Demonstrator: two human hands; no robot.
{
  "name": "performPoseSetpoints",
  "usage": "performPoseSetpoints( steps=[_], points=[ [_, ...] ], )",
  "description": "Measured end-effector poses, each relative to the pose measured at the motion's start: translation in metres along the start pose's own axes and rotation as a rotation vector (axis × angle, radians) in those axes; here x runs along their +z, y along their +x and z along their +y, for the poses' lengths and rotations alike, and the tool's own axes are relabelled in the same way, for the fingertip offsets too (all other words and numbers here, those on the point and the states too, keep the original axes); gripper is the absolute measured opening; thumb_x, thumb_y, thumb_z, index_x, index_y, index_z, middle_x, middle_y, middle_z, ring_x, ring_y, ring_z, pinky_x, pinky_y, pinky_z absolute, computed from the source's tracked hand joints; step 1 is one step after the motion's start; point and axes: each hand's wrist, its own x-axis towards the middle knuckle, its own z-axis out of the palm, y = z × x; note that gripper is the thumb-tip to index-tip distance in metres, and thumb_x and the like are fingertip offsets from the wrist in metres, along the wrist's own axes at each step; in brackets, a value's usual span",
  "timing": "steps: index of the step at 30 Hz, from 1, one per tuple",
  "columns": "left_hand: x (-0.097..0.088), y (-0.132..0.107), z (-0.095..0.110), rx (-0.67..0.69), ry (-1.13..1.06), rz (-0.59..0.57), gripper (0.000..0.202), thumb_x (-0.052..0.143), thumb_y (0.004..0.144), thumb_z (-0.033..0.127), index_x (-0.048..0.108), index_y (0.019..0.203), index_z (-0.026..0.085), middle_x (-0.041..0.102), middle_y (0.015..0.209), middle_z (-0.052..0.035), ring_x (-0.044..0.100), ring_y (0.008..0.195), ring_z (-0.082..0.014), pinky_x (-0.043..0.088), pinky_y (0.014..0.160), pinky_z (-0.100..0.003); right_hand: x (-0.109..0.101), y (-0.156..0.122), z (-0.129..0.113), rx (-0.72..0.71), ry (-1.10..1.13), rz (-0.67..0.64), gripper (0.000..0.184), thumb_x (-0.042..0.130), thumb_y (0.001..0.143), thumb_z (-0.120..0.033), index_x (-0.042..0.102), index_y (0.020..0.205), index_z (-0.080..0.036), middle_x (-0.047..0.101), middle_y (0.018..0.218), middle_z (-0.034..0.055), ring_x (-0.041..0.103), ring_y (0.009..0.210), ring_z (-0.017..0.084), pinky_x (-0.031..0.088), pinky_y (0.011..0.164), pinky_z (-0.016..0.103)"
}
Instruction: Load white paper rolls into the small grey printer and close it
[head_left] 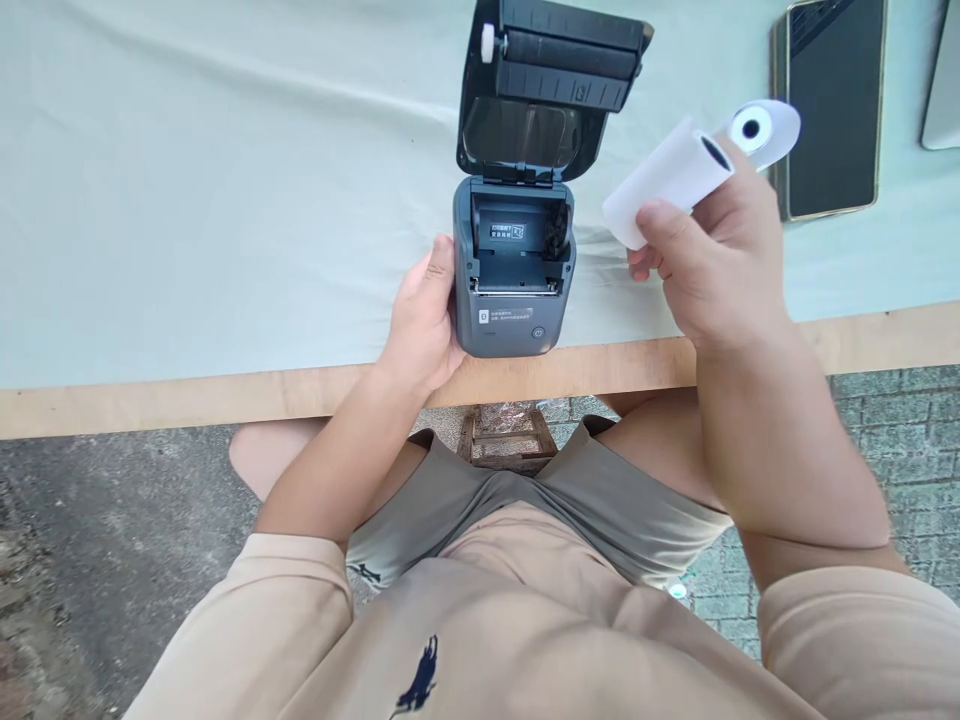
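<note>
A small dark grey printer (514,318) stands near the table's front edge, its lid (541,95) swung open and back so the paper bay shows. My left hand (424,320) grips the printer's left side. To the right of the printer, my right hand (712,260) is raised above the table and closed on a white paper roll (664,180). A white disc with a dark centre hole (761,130) shows just beyond the roll's far end; whether my fingers hold it too I cannot tell.
A pale green cloth (225,200) covers the wooden table (150,405). A dark phone (829,105) lies at the back right, and a grey device edge (946,90) sits at the far right. Below are my lap and a paved floor.
</note>
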Motion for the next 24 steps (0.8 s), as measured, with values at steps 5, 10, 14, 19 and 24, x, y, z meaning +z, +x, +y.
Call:
performPoseSetpoints(
  steps=[5, 10, 14, 19, 24],
  points=[
    [-0.001, 0.001, -0.001, 0.016, 0.019, 0.009, 0.047, 0.042, 0.094, 0.057, 0.07, 0.108, 0.022, 0.074, 0.116, -0.0025, 0.063, 0.125, -0.0239, 0.054, 0.109, -0.043, 0.004, 0.0, -0.004, -0.004, -0.117, -0.044, 0.034, 0.072, 0.076, -0.024, 0.055, 0.105, -0.03, 0.059, 0.091, -0.0004, 0.053, 0.059, 0.01, 0.038, 0.042, 0.023],
    [0.0, 0.0, 0.0, 0.011, 0.041, 0.016, 0.047, 0.042, 0.094, 0.058, 0.07, 0.107, 0.022, 0.075, 0.112, -0.0011, 0.064, 0.125, -0.0229, 0.054, 0.108, -0.042, 0.007, 0.002, -0.003, -0.16, -0.462, 0.077, 0.037, 0.065, 0.067, -0.006, 0.055, 0.094, -0.03, 0.059, 0.089, -0.0025, 0.046, 0.061, 0.01, 0.042, 0.053, 0.026],
    [0.002, -0.001, 0.0, 0.018, 0.022, 0.025, 0.045, 0.043, 0.094, 0.057, 0.071, 0.107, 0.023, 0.075, 0.113, -0.0011, 0.063, 0.126, -0.0234, 0.054, 0.108, -0.041, 0.007, 0.006, 0.001, -0.185, -0.642, 0.12, 0.022, 0.065, 0.071, -0.013, 0.056, 0.083, -0.028, 0.057, 0.073, -0.0027, 0.047, 0.057, 0.013, 0.043, 0.059, 0.031],
    [0.003, -0.001, 0.001, 0.01, 0.041, 0.061, 0.046, 0.043, 0.093, 0.058, 0.07, 0.107, 0.023, 0.073, 0.116, -0.0035, 0.06, 0.129, -0.0257, 0.053, 0.109, -0.043, 0.006, 0.014, 0.003, -0.249, -0.73, 0.167, 0.022, 0.07, 0.07, -0.018, 0.06, 0.088, -0.027, 0.063, 0.094, 0.0031, 0.053, 0.07, 0.016, 0.045, 0.068, 0.034],
    [0.005, -0.002, 0.004, -0.018, 0.045, 0.023, 0.045, 0.043, 0.092, 0.059, 0.068, 0.106, 0.023, 0.071, 0.124, -0.0044, 0.058, 0.132, -0.0257, 0.051, 0.111, -0.043, 0.008, 0.015, -0.004, -0.113, -0.676, 0.111, 0.052, 0.068, 0.072, -0.013, 0.049, 0.117, -0.029, 0.065, 0.098, -0.001, 0.049, 0.053, 0.01, 0.044, 0.064, 0.033]
  ],
)
